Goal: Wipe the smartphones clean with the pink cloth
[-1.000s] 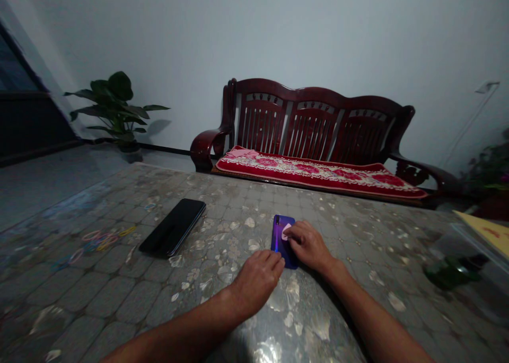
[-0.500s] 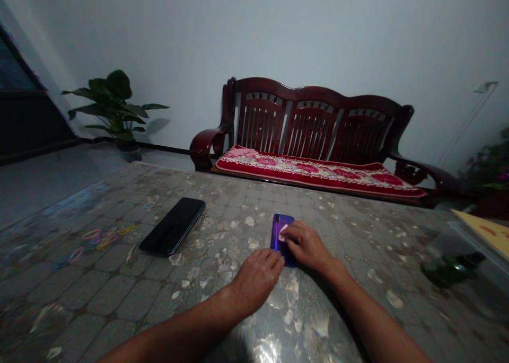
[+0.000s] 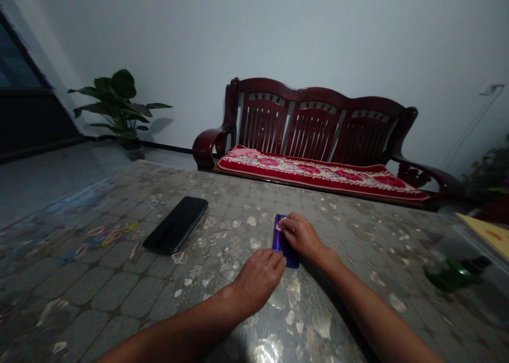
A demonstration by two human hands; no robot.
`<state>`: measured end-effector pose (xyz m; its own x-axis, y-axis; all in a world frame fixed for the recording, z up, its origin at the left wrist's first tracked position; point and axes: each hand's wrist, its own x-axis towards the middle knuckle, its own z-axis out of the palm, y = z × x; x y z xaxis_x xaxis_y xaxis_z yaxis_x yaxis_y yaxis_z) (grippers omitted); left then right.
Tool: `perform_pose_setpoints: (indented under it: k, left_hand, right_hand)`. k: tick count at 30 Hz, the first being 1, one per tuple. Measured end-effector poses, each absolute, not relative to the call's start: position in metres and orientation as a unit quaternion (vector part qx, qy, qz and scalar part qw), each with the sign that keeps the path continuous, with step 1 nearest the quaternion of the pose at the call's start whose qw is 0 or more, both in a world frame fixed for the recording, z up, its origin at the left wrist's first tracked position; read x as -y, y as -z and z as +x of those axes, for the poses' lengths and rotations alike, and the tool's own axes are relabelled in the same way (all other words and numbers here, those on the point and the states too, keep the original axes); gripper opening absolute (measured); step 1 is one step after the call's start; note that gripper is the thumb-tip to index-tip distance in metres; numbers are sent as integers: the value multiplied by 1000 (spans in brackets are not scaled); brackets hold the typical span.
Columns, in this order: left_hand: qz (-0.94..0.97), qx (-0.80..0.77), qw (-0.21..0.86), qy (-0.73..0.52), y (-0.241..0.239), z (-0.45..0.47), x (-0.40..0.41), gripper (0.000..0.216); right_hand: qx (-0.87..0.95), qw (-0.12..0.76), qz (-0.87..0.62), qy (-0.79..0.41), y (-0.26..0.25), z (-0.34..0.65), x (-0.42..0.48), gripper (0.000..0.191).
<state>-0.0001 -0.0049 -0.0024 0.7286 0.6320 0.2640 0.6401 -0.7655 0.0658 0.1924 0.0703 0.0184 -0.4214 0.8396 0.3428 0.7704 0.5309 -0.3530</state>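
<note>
A blue-purple phone (image 3: 289, 254) lies back up on the patterned table, partly covered by my hands. My left hand (image 3: 261, 275) has its fingers bent together and grips the phone's lower left edge. Over the phone's upper part is my right hand (image 3: 303, 237), closed on a small pale pink piece of cloth or tissue (image 3: 280, 224) and pressing it to the phone's back near the camera end. To the left rests a larger black phone (image 3: 176, 225), which neither hand touches.
Several coloured rubber bands (image 3: 105, 237) lie on the table (image 3: 222, 320) at the left. At the right are a green bottle (image 3: 453, 274) and a clear container with a yellow sheet (image 3: 485, 233) on top. Beyond the table stands a wooden bench (image 3: 314, 108).
My right hand has slid the pink piece slightly up the phone's back, toward the camera end. My left hand keeps its place on the phone. The whole view has shifted a little.
</note>
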Motion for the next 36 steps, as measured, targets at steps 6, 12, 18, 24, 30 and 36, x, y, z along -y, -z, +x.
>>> perform_pose_setpoints:
  k: [6,12,18,24,30,36]
  left_hand:
    - [-930,336,19,147,4,1,5,19]
    - [-931,336,18,139,2,0,5,19]
    - [-930,336,16,147,1,1,5,19]
    - [-930,333,6,153,3,0,4,20]
    - [-933,328,8,145,2,0,3,18]
    - [-934,327,5,145,1,0,3,18]
  right_hand:
    - [845,221,-479,-90,-21,189,-63,20]
    - [813,245,-523,-73,-16,180,-75,15]
    - [832,215,-502,-95,-20,192,-64,14]
    - [770,210,-601,-48,-24,216,-89,18]
    - [796,162,-582,-14,-28,209,-108,20]
    - [816,148,-559,0,-29,196,-114,21]
